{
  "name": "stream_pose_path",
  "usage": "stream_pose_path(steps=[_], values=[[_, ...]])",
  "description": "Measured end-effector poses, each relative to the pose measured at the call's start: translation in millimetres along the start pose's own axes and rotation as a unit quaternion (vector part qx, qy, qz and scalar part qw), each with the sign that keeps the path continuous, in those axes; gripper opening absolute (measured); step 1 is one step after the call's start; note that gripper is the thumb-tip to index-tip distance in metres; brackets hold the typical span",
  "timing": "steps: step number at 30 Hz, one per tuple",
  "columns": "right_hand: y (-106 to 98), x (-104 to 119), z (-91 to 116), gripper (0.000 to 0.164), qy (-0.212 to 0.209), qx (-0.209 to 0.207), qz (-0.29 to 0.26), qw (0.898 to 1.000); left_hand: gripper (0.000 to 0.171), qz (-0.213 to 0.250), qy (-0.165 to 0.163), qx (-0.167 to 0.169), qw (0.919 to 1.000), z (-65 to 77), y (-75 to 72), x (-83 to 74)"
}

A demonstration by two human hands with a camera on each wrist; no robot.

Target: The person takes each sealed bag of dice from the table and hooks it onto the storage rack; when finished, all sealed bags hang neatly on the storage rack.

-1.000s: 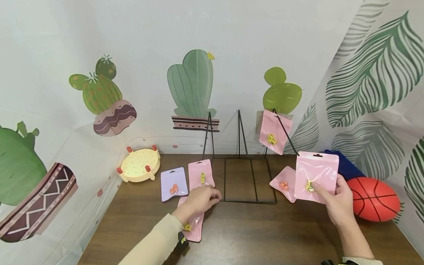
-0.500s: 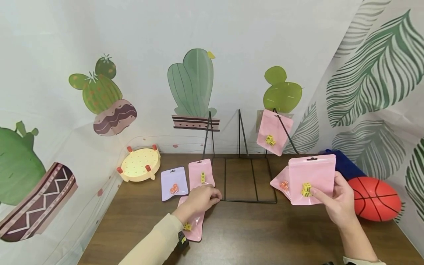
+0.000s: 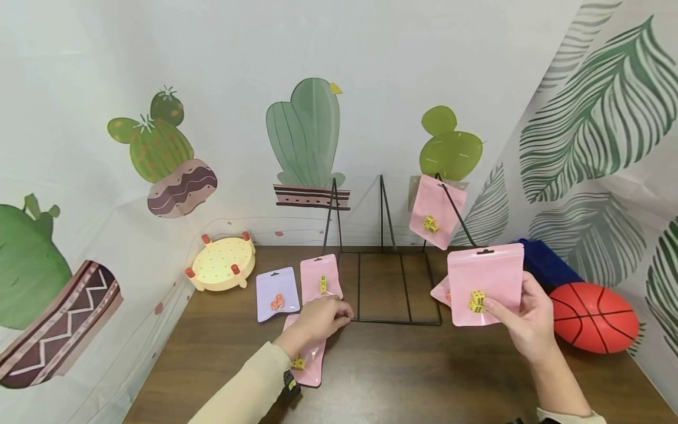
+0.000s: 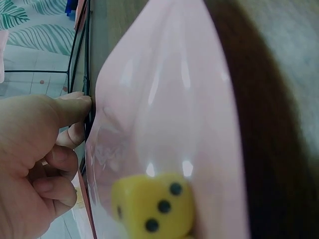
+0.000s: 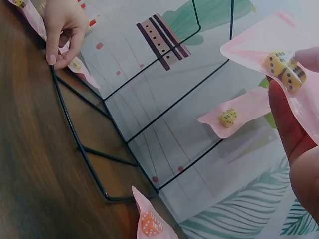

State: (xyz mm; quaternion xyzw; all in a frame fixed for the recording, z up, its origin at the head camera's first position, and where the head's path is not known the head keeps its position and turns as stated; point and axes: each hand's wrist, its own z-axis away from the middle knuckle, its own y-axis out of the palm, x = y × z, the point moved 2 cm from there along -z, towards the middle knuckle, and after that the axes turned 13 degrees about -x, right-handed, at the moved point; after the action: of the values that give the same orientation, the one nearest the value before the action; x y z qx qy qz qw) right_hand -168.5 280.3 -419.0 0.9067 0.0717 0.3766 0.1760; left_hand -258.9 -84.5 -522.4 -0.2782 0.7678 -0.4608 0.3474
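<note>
My right hand (image 3: 532, 327) pinches a pink zip pouch (image 3: 484, 271) with yellow dice, held up beyond the rack's right side. At the rack's front left corner, my left hand (image 3: 323, 318) grips the black wire display rack (image 3: 397, 322) between thumb and finger. One pink pouch with yellow dice (image 3: 436, 203) hangs on the rack's right hook; the other two hooks bear nothing. Below my left wrist lies another pink pouch (image 3: 313, 371), partly covered. Close behind that hand are a pink pouch (image 3: 312, 274) and a lilac pouch with orange dice (image 3: 272, 285).
A pink pouch with orange dice (image 3: 439, 291) lies mostly hidden behind the held one. To the right sit a red toy basketball (image 3: 595, 318) and a dark blue cloth item (image 3: 551, 265). An upturned yellow stand with red feet (image 3: 223, 262) is at the back left.
My right hand has carried its pouch left, now covering most of the pouch with orange dice. The hanging pouch has swung slightly. My left hand stays on the rack.
</note>
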Motion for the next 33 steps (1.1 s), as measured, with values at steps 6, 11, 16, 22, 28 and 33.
stream_pose_path(steps=[6, 11, 16, 22, 28, 33], values=[[5, -2, -1, 0.056, 0.019, -0.012, 0.036, 0.999, 0.007, 0.002, -0.002, 0.0, 1.0, -0.4, 0.0, 0.5], [5, -5, -1, 0.054, 0.037, -0.027, 0.064, 0.997, 0.007, 0.003, -0.001, -0.001, 1.0, -0.8, 0.2, 0.5], [3, -9, 0, 0.053, 0.068, -0.053, 0.107, 0.99, 0.007, 0.003, 0.0, 0.0, 1.0, -0.8, 0.4, 0.7], [3, -17, -3, 0.054, 0.11, -0.082, 0.151, 0.979, 0.007, 0.0, -0.004, 0.0, 1.0, -0.2, 1.6, 1.4], [5, -24, -8, 0.05, 0.093, -0.07, 0.117, 0.986, 0.007, -0.003, -0.004, 0.001, 1.0, -0.2, 2.6, 1.7], [6, -31, -12, 0.048, 0.092, -0.064, 0.093, 0.989, 0.007, -0.002, -0.007, 0.002, 1.0, 0.3, 1.8, 1.1]])
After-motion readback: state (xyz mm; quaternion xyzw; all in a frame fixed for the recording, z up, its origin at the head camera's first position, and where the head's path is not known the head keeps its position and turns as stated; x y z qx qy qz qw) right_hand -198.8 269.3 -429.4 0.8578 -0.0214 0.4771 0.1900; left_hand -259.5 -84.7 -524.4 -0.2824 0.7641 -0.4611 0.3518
